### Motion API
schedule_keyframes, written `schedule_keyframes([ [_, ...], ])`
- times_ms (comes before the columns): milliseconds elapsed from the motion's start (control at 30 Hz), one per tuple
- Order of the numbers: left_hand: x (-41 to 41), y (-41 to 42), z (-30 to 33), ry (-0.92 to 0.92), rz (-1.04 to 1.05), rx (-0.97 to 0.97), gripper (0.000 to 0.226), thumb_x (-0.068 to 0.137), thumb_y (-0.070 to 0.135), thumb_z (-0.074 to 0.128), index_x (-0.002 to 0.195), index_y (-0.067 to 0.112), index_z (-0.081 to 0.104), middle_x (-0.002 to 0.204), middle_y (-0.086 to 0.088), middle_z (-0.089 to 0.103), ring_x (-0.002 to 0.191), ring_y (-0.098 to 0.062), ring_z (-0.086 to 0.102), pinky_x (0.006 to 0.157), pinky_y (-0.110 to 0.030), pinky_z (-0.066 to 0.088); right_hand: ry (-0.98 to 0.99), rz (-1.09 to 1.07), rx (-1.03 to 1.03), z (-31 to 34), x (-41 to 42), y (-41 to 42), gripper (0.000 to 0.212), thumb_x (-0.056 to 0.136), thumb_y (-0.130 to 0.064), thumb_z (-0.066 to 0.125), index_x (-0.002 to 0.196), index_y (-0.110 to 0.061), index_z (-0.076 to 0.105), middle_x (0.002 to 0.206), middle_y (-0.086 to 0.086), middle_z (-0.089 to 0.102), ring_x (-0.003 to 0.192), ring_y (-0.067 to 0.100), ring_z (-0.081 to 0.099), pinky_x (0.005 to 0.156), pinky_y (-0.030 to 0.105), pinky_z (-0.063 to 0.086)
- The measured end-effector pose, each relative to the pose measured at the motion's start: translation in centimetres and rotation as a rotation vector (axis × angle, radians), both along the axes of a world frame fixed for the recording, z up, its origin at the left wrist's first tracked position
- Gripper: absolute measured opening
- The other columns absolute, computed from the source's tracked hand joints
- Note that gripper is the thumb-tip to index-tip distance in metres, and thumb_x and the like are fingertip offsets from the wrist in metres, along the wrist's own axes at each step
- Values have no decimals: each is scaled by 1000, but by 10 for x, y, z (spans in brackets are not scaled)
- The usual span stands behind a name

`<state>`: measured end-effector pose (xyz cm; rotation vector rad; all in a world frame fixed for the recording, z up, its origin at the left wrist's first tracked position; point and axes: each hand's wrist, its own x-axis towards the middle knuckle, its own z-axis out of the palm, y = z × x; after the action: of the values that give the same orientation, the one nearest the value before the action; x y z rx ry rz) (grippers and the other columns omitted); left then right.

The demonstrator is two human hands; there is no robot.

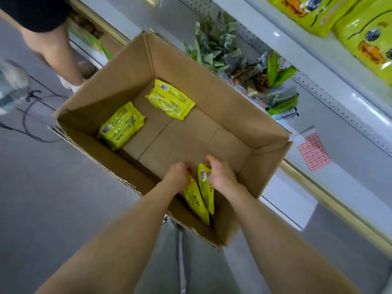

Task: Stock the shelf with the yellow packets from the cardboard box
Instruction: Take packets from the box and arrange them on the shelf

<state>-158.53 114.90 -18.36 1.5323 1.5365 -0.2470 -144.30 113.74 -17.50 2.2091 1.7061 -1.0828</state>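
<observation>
two hands, left hand (177,174) and right hand (219,174), each grip pinching one upright yellow packet (196,201) inside the cardboard box (214,81).

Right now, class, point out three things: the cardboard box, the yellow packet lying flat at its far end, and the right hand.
cardboard box (237,98): head view, bare inner wall on the shelf side.
far yellow packet (170,100): head view, middle of its printed face.
right hand (220,175): head view, back of the hand.
</observation>
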Motion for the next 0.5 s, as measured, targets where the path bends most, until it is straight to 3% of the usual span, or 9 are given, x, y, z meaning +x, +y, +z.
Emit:
schedule_keyframes([
  [100, -10, 14, 6, 79, 62, 91, 34, 87, 3, 47, 116, 18, 60, 112, -11, 64, 107, -30, 60, 82, -31, 49, 48, -300, 120, 2, 5, 15, 40, 85, -3, 48, 115, -29, 55, 97, 12, 67, 90, 35, 67, 83, 38, 54],
  [167, -20, 26, 8, 124, 168, 190, 37, 88, 2, 44, 115, 22, 59, 107, -13, 65, 105, -33, 62, 80, -33, 48, 127, -457, 121, 1, 8, 26, 44, 85, -4, 45, 117, -31, 55, 98, 11, 68, 89, 32, 69, 85, 38, 56],
  [233, -30, 36, 6, 141, 273, 238, 41, 86, 0, 43, 116, 22, 60, 109, -14, 65, 107, -33, 60, 83, -32, 47, 79, -312, 70, -2, 10, 34, 53, 84, -2, 45, 129, -29, 53, 121, 12, 58, 110, 33, 59, 96, 33, 47],
  [300, -39, 40, 5, 188, 246, 210, 50, 85, -3, 43, 126, 22, 56, 130, -17, 52, 123, -35, 48, 97, -35, 42, -54, -71, 82, -4, 10, 36, 60, 84, 0, 51, 136, -30, 49, 139, 12, 39, 124, 35, 45, 103, 33, 38],
  [400, -44, 39, -3, 369, -241, 239, 63, 86, 1, 45, 139, 35, 40, 158, -12, 3, 144, -41, -2, 116, -50, 13, -176, 175, 152, -12, 9, 43, 64, 79, -5, 68, 134, -32, 49, 156, 8, 13, 143, 35, 17, 108, 42, 32],
  [467, -42, 36, -12, 454, -611, 257, 58, 93, 12, 42, 143, 40, 32, 160, -6, -1, 145, -36, -15, 118, -50, -3, -203, 301, 125, -17, 11, 51, 61, 76, -11, 76, 128, -30, 50, 160, 3, 10, 148, 32, 3, 109, 45, 30],
  [500, -40, 36, -16, 479, -699, 233, 54, 96, 17, 39, 144, 40, 31, 160, -3, 7, 146, -33, -12, 118, -49, -5, -202, 358, 118, -19, 12, 55, 55, 76, -11, 76, 122, -28, 52, 158, 0, 20, 148, 30, 5, 109, 44, 30],
])
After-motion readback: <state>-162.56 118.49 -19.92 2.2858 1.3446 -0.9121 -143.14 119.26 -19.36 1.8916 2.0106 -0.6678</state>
